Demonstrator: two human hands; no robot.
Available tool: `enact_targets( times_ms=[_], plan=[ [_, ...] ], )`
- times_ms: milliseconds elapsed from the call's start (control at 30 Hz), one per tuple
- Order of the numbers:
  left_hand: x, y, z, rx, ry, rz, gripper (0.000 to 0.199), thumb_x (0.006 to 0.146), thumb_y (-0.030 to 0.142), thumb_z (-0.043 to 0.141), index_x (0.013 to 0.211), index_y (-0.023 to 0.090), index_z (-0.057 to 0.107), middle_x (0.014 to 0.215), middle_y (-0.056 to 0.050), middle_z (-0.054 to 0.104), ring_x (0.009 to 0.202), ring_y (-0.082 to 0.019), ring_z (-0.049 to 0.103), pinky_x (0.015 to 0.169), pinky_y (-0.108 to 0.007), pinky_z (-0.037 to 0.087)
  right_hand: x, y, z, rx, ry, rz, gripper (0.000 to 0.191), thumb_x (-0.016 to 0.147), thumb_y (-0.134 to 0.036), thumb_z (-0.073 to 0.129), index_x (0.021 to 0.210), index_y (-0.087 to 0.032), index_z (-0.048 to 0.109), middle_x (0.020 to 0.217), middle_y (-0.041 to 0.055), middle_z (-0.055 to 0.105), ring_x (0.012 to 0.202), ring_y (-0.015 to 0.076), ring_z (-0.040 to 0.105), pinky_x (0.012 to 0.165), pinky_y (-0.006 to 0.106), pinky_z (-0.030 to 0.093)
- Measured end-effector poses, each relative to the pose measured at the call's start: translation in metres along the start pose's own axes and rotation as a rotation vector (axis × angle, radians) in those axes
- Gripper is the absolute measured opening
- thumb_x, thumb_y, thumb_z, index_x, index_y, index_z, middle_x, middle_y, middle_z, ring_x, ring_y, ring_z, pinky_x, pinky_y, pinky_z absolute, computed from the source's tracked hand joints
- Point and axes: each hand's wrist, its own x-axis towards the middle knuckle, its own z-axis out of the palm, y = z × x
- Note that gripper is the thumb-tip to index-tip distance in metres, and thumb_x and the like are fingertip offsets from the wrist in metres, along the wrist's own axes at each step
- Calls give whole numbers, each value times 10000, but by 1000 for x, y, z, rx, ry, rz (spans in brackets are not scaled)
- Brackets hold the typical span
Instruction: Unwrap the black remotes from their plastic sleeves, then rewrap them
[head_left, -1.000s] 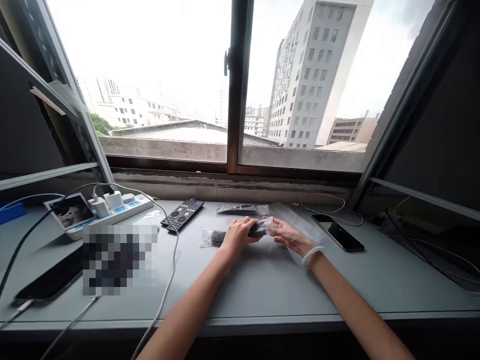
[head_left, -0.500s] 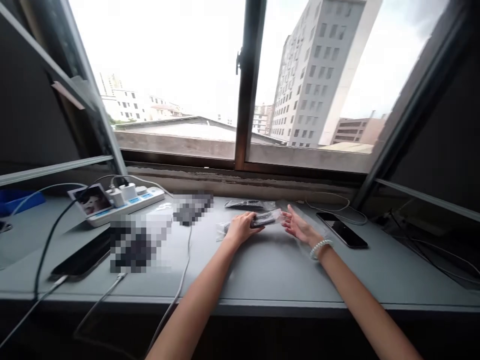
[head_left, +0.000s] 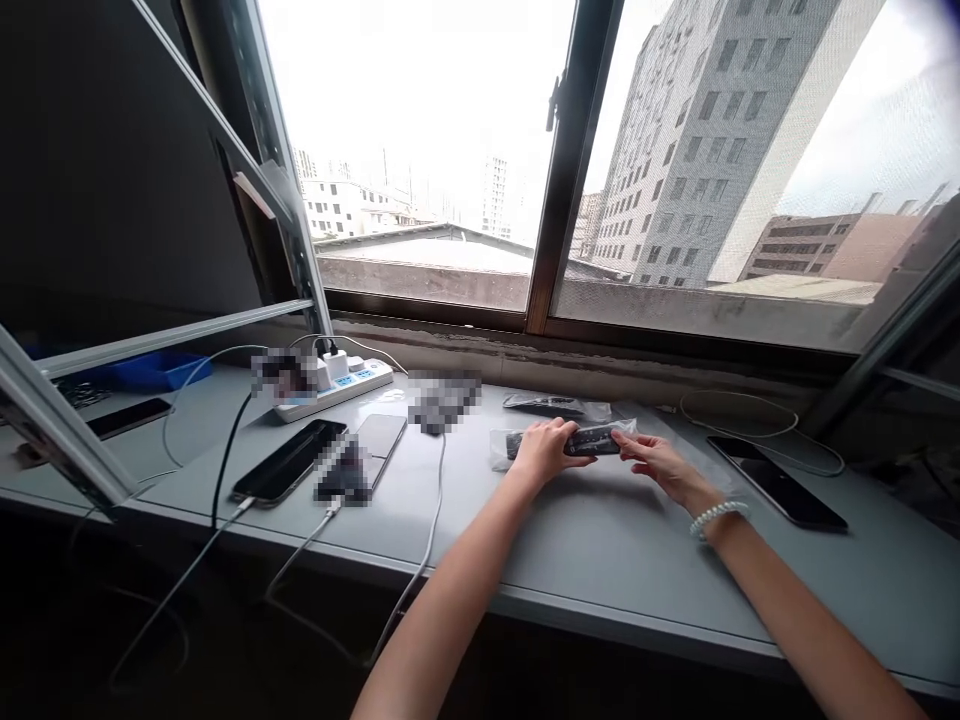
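Note:
A long black object that looks like a remote control point(head_left: 596, 440), with small pale marks, lies in a clear plastic bag point(head_left: 499, 449) low over the desk. My left hand point(head_left: 546, 449) is closed over its middle from above, hiding that part. At the right end my right hand point(head_left: 667, 467), with a beaded bracelet on the wrist, pinches the bag between thumb and fingers. Just behind, a second black item in a clear wrapper point(head_left: 556, 406) rests flat on the desk. A clear plastic sheet or bag point(head_left: 675, 440) lies partly behind my right hand.
A dark phone point(head_left: 776, 482) lies to the right, by a loose white cable point(head_left: 802, 425). Leftward are plugged-in phones point(head_left: 292, 460), a white power strip point(head_left: 337, 390) and a blue tray point(head_left: 161, 370). Cables hang over the desk's front edge. A metal frame point(head_left: 285, 230) and a window stand behind.
My right hand has moved from open beside the bag's right end to pinching it. My left hand keeps its hold. The view has turned left, showing more of the left side.

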Motion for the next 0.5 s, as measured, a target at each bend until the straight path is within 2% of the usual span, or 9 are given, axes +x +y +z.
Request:
enact_targets(
  times_ms=[100,333,433,500],
  plan=[
    [-1,2,1,8,-20,13,450,738,546,611,1050,223,581,989,-32,645,921,-214,614,836,-302,440,-1,1,-1,54,-143,-38,232,647,-445,681,710,-223,682,784,131,652,788,245,580,601,339,441],
    [1,8,-4,-5,-1,-7,590,769,545,572,1229,197,450,1058,-63,649,984,-240,602,848,-321,444,-5,-10,-1,133,-137,-127,169,677,-381,659,780,-248,670,944,120,654,860,268,564,620,355,423],
    [3,5,-9,24,0,-35,619,739,541,608,1232,199,456,1030,-63,655,958,-242,610,839,-328,449,3,-9,-5,185,-92,-105,221,683,-374,647,840,-220,671,992,124,653,824,245,572,583,324,420],
    [4,3,-13,43,-13,-54,552,744,516,615,1193,219,496,1004,-45,660,930,-233,619,818,-316,455,7,-7,-8,173,-58,-115,239,688,-402,643,804,-194,666,935,131,660,756,221,566,567,314,423]
  ],
)
